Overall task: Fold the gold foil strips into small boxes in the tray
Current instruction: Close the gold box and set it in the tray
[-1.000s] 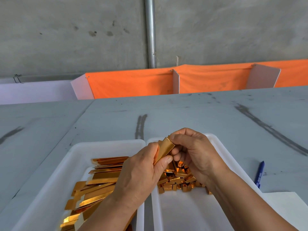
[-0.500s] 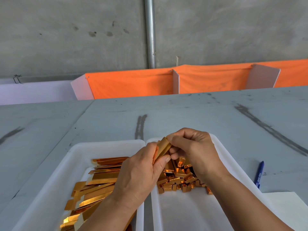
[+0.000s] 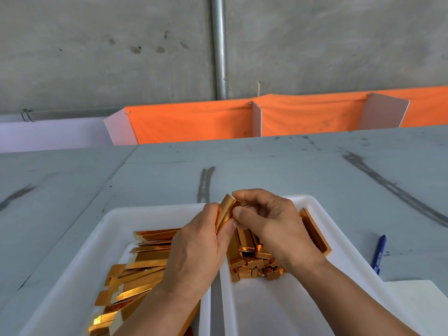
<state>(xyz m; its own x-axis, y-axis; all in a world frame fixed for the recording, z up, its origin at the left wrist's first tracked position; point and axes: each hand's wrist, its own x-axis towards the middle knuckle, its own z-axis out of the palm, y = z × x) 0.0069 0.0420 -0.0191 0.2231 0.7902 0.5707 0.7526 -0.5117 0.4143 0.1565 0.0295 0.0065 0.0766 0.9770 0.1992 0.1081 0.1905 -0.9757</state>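
Both my hands hold one gold foil strip (image 3: pixel 226 210) upright above the gap between two white trays. My left hand (image 3: pixel 196 248) pinches its lower part; my right hand (image 3: pixel 269 226) grips its top edge with thumb and fingers, and the strip curls between them. The left tray (image 3: pixel 72 275) holds a pile of flat gold strips (image 3: pixel 138 270). The right tray (image 3: pixel 324 219) holds several folded gold boxes (image 3: pixel 252 260), partly hidden under my right hand.
A blue pen (image 3: pixel 378 254) lies on the grey table right of the right tray, beside a white sheet (image 3: pixel 417 304). An orange cloth barrier (image 3: pixel 194 122) with white dividers runs along the table's far edge. A metal pipe (image 3: pixel 219 44) climbs the concrete wall.
The strip has gone from a flat tilted piece to a curled one standing more upright. My right hand's fingers have shifted up onto its top edge.
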